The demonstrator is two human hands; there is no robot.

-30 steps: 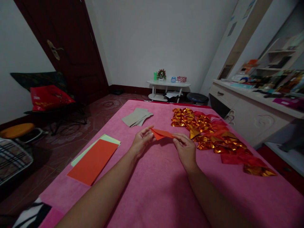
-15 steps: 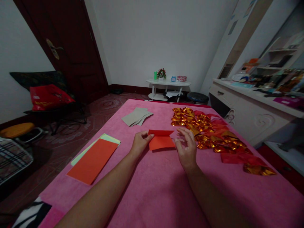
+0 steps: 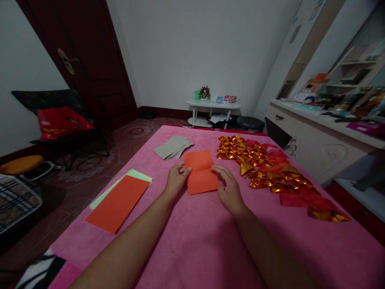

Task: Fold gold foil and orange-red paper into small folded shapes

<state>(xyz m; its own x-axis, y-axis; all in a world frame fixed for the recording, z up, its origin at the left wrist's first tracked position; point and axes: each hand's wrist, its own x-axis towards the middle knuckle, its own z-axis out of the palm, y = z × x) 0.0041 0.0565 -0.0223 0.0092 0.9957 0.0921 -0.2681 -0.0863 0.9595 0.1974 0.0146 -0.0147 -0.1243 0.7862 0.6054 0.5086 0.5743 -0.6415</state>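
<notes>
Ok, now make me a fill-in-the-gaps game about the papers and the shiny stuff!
1. The left hand and right hand both touch the orange sheet, which lies on a ____ cloth.
2. The gold foil pieces lie on the ____ hand's side.
3. Under the orange stack peeks lighter paper, pale ____ in colour.

Missing words: pink; right; green.

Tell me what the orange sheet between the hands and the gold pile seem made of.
The orange sheet looks like thin matte paper: flat colour, a crisp crease across its middle. The gold pile looks like glossy, crinkled metallic foil with red parts, catching sharp highlights; foil or coated paper, I cannot tell.
</notes>
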